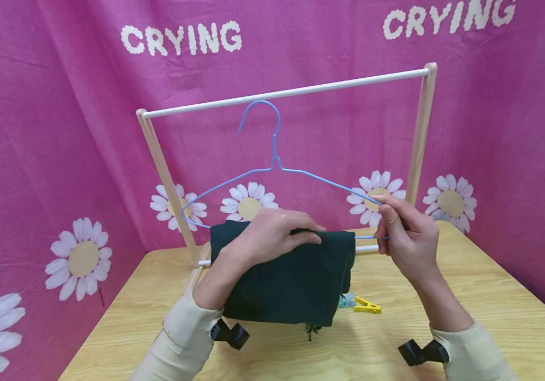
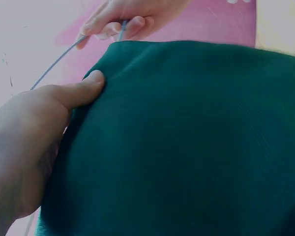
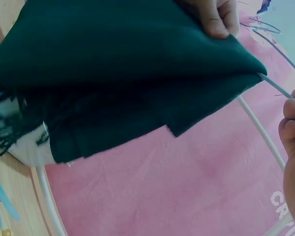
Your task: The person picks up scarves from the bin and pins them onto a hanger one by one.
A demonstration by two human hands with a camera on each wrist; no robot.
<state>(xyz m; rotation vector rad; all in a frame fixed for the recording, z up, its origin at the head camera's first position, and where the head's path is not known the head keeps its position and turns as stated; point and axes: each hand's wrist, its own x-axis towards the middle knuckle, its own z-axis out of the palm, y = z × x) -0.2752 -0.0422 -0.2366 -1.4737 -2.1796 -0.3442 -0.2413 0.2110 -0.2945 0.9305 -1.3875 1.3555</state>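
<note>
The dark green scarf (image 1: 287, 291) is already folded over the lower bar of the blue wire hanger (image 1: 275, 148), with fringe hanging beneath. The settling of the cloth seems unfinished, since it is held on both faces near its top edge by the left hand (image 1: 274, 235), thumb in front. The hanger's right end is pinched by the right hand (image 1: 410, 233); the two hands are apart. The hook (image 1: 279, 114) is seen against the rail (image 1: 348, 84), but hanging there is judged not yet done; whether they touch cannot be told.

One scarf, one hanger and, behind the hanger, one garment rack (image 1: 422, 132) are counted. Two clothespins, one yellow (image 1: 368, 307) and one light blue (image 1: 346, 302), are seen below the hanger on the bench (image 1: 468, 296).
</note>
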